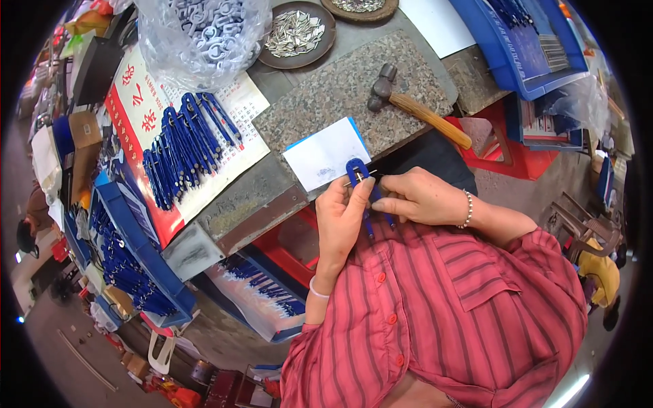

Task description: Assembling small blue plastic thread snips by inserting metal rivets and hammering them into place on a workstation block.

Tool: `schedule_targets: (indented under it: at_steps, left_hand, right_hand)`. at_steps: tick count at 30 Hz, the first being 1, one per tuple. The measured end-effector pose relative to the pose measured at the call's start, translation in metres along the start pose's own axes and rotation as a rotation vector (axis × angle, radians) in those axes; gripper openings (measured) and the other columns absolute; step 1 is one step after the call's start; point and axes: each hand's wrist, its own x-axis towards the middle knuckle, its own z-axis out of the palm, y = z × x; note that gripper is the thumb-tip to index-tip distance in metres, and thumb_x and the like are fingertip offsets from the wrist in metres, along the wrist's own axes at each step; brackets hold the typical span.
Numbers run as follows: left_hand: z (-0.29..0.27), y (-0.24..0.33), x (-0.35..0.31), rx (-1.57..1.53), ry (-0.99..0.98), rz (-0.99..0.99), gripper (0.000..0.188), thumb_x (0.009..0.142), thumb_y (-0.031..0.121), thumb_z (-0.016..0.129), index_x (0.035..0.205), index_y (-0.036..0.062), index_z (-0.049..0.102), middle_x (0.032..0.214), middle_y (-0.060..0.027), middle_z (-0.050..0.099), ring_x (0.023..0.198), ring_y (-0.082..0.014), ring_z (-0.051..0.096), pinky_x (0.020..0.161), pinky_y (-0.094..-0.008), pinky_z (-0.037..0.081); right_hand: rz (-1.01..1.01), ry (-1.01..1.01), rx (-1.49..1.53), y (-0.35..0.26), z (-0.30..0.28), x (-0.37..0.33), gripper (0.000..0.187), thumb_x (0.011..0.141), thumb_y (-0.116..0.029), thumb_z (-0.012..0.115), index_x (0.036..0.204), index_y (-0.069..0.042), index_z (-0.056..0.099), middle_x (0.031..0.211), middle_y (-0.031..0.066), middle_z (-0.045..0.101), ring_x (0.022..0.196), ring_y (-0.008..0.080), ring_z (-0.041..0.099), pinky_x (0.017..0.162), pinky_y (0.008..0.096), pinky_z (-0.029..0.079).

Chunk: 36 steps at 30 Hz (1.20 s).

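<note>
Just off the near edge of the bench, my left hand (338, 212) pinches a blue two-legged tool (355, 165) between thumb and fingers. The tool has a rounded top, and its two narrow legs point down toward my shirt. A thin metal pin crosses it below the top. Close against its right side, my right hand (418, 196) is closed with curled fingers; what they grip is hidden. Behind the hands lies a small white pad with a blue edge (326, 153), smudged grey. A hammer (415, 105) with a wooden handle rests on the stone slab (316, 98).
Several similar blue tools (187, 146) lie on a red and white printed sheet (235, 146). Beyond are a clear bag (160, 47) of grey-white parts and a dish (326, 51) of metal pieces. Blue trays (153, 255) flank the bench; a red stool (524, 160) stands right.
</note>
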Motion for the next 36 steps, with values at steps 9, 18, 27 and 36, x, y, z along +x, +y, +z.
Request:
schedule_targets:
  at_steps: [9, 18, 27, 36]
  left_hand:
    - [-0.002, -0.001, 0.002, 0.066, 0.005, 0.0, 0.02, 0.092, 0.019, 0.067, 0.088, -0.0004, 0.064, 0.066, 0.0015, 0.06, 0.06, -0.0041, 0.05, 0.054, -0.0215, 0.039]
    - [-0.005, 0.002, 0.002, 0.147, -0.019, -0.014, 0.02, 0.093, 0.02, 0.066, 0.086, 0.0014, 0.063, 0.067, 0.0019, 0.059, 0.061, -0.0043, 0.05, 0.055, -0.0215, 0.038]
    - [-0.004, 0.002, 0.002, 0.171, -0.025, 0.006, 0.022, 0.094, 0.021, 0.065, 0.083, 0.0029, 0.061, 0.066, 0.0027, 0.057, 0.06, -0.004, 0.048, 0.054, -0.0217, 0.036]
    - [-0.003, 0.003, 0.001, 0.143, -0.006, -0.014, 0.027, 0.092, 0.024, 0.068, 0.089, -0.0023, 0.066, 0.065, -0.0001, 0.06, 0.06, -0.0049, 0.052, 0.054, -0.0228, 0.041]
  right_hand:
    - [-0.166, 0.183, -0.204, -0.019, -0.029, -0.015, 0.024, 0.088, -0.025, 0.064, 0.086, -0.002, 0.059, 0.071, 0.0185, 0.062, 0.071, 0.039, 0.062, 0.063, 0.0452, 0.048]
    - [-0.372, 0.531, -0.366, -0.051, -0.089, -0.013, 0.014, 0.089, -0.01, 0.063, 0.096, 0.003, 0.062, 0.066, 0.0084, 0.06, 0.058, 0.0121, 0.061, 0.056, 0.0269, 0.048]
    - [-0.386, 0.825, -0.848, -0.031, -0.202, 0.094, 0.022, 0.088, -0.017, 0.061, 0.099, 0.002, 0.06, 0.082, 0.0151, 0.065, 0.076, 0.0297, 0.063, 0.071, 0.038, 0.05]
    - [-0.229, 0.756, -1.042, -0.017, -0.217, 0.148, 0.023, 0.08, -0.017, 0.064, 0.094, 0.0, 0.06, 0.089, 0.0202, 0.061, 0.091, 0.0372, 0.06, 0.082, 0.0449, 0.047]
